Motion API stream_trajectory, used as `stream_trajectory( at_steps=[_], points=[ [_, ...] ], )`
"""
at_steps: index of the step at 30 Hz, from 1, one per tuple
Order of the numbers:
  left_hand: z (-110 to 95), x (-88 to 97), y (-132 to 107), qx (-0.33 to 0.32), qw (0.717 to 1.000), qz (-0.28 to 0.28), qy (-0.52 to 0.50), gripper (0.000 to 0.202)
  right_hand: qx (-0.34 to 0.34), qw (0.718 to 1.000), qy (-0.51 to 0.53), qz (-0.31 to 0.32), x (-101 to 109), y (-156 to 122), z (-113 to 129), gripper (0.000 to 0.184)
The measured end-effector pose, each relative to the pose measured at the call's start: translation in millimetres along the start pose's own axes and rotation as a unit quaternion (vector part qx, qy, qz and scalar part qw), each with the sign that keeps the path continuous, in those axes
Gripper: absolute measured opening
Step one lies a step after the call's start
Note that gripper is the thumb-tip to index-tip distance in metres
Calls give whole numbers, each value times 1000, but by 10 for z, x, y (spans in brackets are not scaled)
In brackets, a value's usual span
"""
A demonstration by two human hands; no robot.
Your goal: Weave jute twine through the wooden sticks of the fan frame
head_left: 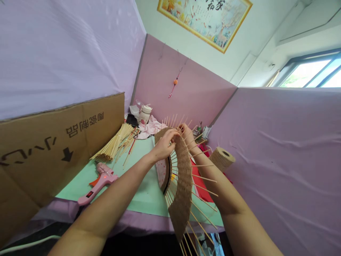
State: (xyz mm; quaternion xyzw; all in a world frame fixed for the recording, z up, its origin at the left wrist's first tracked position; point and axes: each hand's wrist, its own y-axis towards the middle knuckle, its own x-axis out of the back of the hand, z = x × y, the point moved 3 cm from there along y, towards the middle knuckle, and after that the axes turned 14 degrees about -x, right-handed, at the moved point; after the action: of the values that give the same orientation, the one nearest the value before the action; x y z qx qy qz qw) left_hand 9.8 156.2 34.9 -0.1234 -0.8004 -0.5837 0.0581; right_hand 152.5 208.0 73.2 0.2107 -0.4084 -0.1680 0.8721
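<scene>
Two hands at the far end of a curved woven band (183, 177), held over the counter (141, 193).
Head view: the left hand (164, 145) pinches the band's inner edge in its fingers, likely steadying it; the right hand (187, 133) has its fingers bent among thin sticks (204, 179) at the outer edge, exact grip unclear. The near end overhangs the counter, perhaps giving those sticks room. A pink glue gun (102, 178) lies left, seemingly within reach.

Glue gun (102, 180) and stick bundle (114, 144) left of woven piece (184, 170), roll (220, 158) to its right.
</scene>
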Motion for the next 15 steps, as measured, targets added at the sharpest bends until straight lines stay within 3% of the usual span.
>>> stream_trajectory(
  at_steps=[3,6,10,15],
  points=[
    [-5,-21,-13,11,999,34,8,36,16,999,-12,-30,113,30,44,19],
    [14,-40,-45,20,1000,20,-1,36,22,999,-19,-41,141,31,70,19],
    [74,-35,-56,28,999,-19,-14,52,6,999,-17,-41,93,23,56,19],
    [100,6,-4,7,1000,-12,21,54,-12,1000,8,-12,-17,3,73,22]
  ],
)
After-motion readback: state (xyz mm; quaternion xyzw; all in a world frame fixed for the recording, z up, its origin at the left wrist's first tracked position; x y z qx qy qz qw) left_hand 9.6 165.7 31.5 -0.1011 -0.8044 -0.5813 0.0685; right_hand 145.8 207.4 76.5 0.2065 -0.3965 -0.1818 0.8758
